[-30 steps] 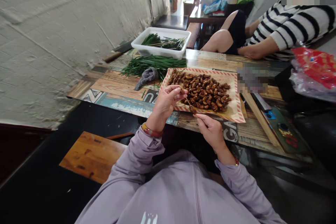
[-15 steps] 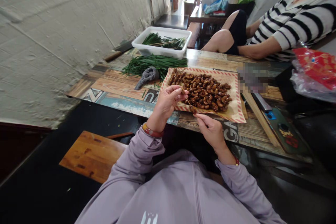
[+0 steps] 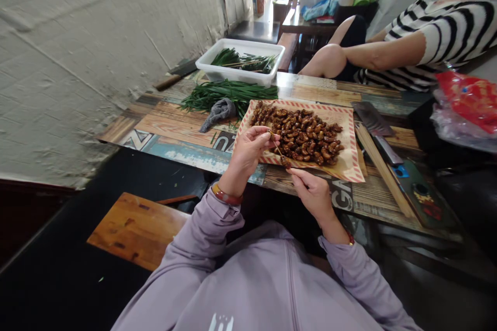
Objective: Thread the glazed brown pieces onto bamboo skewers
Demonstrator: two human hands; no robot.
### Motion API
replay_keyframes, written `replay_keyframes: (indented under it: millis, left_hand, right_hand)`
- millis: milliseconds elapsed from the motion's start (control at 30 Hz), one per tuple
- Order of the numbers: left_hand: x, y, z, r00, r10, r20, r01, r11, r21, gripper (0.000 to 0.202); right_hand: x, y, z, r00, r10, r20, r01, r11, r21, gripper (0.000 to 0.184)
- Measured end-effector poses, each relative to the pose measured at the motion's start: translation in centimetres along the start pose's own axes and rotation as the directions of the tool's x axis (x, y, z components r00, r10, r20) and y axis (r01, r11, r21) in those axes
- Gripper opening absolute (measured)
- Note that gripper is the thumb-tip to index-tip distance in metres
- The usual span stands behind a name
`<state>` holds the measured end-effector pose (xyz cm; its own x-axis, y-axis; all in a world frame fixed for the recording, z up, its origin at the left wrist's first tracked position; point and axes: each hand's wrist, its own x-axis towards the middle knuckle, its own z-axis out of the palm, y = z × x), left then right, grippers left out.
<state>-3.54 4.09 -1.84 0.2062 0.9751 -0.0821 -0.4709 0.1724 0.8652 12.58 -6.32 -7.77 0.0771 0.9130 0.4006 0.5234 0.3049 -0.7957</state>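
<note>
My left hand (image 3: 250, 147) is closed in a pinch on a small brown insect pupa (image 3: 271, 135) at the upper end of a thin wooden skewer (image 3: 278, 149). The skewer's lower end is pinched by my right hand (image 3: 312, 190), its fingers folded in. Another glossy dark pupa (image 3: 285, 162) sits on the skewer just above my right fingertips. Both hands are at the near edge of a paper-lined tray (image 3: 355, 168) with a red-striped border. A heap of glossy brown pupae (image 3: 306, 134) lies on it.
Green chives (image 3: 233, 91) and a grey cloth (image 3: 220, 113) lie left of the tray. Behind stands a white bin (image 3: 267, 80) holding greens. To the right are a cleaver (image 3: 375, 119), a bundle of wooden sticks (image 3: 384, 170) and a phone (image 3: 425, 194). A person in stripes (image 3: 446, 36) sits across.
My hands and the skewer stay almost in place. The seated person's forearm has been raised from the table edge toward the knee.
</note>
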Motion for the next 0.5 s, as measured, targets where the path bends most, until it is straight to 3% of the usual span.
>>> replay_keyframes:
  millis: [500]
  left_hand:
    - [-0.87,-0.08,0.43,0.998,-0.026,0.065,0.026,1.0,0.001,0.031]
  right_hand:
    - [-0.06,-0.02,0.0,1.0,0.003,-0.025,-0.003,1.0,0.011,0.024]
